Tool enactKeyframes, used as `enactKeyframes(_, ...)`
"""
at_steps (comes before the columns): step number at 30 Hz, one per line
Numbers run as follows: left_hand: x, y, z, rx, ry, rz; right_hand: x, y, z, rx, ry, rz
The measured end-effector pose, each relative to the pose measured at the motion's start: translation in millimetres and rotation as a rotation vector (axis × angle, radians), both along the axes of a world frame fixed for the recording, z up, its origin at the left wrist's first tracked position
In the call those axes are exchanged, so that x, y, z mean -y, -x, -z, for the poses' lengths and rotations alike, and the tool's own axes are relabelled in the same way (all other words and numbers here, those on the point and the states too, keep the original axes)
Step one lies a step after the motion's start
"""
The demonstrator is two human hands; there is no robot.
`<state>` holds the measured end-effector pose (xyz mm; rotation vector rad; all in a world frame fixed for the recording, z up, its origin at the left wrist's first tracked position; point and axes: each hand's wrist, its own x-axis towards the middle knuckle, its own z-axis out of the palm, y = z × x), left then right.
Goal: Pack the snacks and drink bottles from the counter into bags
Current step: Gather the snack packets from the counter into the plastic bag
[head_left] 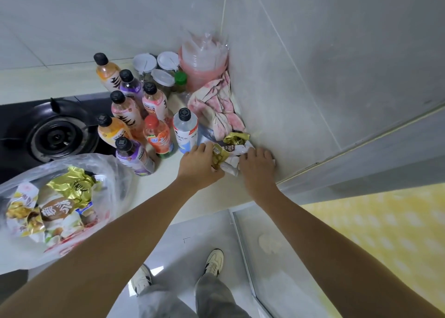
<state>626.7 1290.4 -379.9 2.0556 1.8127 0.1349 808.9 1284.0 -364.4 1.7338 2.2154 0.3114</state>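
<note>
A small heap of gold and white snack packets [231, 149] lies on the pale counter [166, 173] against the right wall. My left hand [199, 163] grips the heap from the left. My right hand [257, 166] curls over its right side. Several drink bottles [134, 122] stand in a cluster left of the heap, among them a clear one with a white label [185, 131] and a red-capped one [159, 136]. A clear plastic bag [60, 207] at the lower left holds several snack packets.
A black gas burner [56, 136] sits left of the bottles. Lidded jars [159, 70], a pink stack of plastic tubs [203, 62] and a pink-white cloth [216, 105] fill the back corner. The counter edge runs just below my wrists.
</note>
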Motion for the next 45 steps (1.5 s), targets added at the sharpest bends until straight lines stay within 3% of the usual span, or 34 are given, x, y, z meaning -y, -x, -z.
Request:
enactKeyframes(7,46,33,-20,0.066,0.001,-0.045,25,16,-31,-0.019,0.109,0.106)
enactKeyframes(16,114,93,-34,0.105,0.007,-0.139,80,85,-32,-0.666,0.240,0.281)
enactKeyframes(21,157,146,-34,0.080,0.002,-0.244,107,149,-24,-0.899,0.297,0.316)
enactKeyframes(28,205,242,-35,0.058,-0.109,-0.419,139,254,-27,-1.097,0.278,0.098)
enactKeyframes(32,212,294,-36,0.065,-0.165,-0.528,142,313,-30,-1.124,0.330,0.032)
enactKeyframes(38,201,351,-28,0.048,-0.093,-0.586,126,382,-25,-1.052,0.336,-0.015)
enactKeyframes(45,184,374,-15,0.031,-0.019,-0.531,102,416,-6,-0.919,0.295,-0.020)
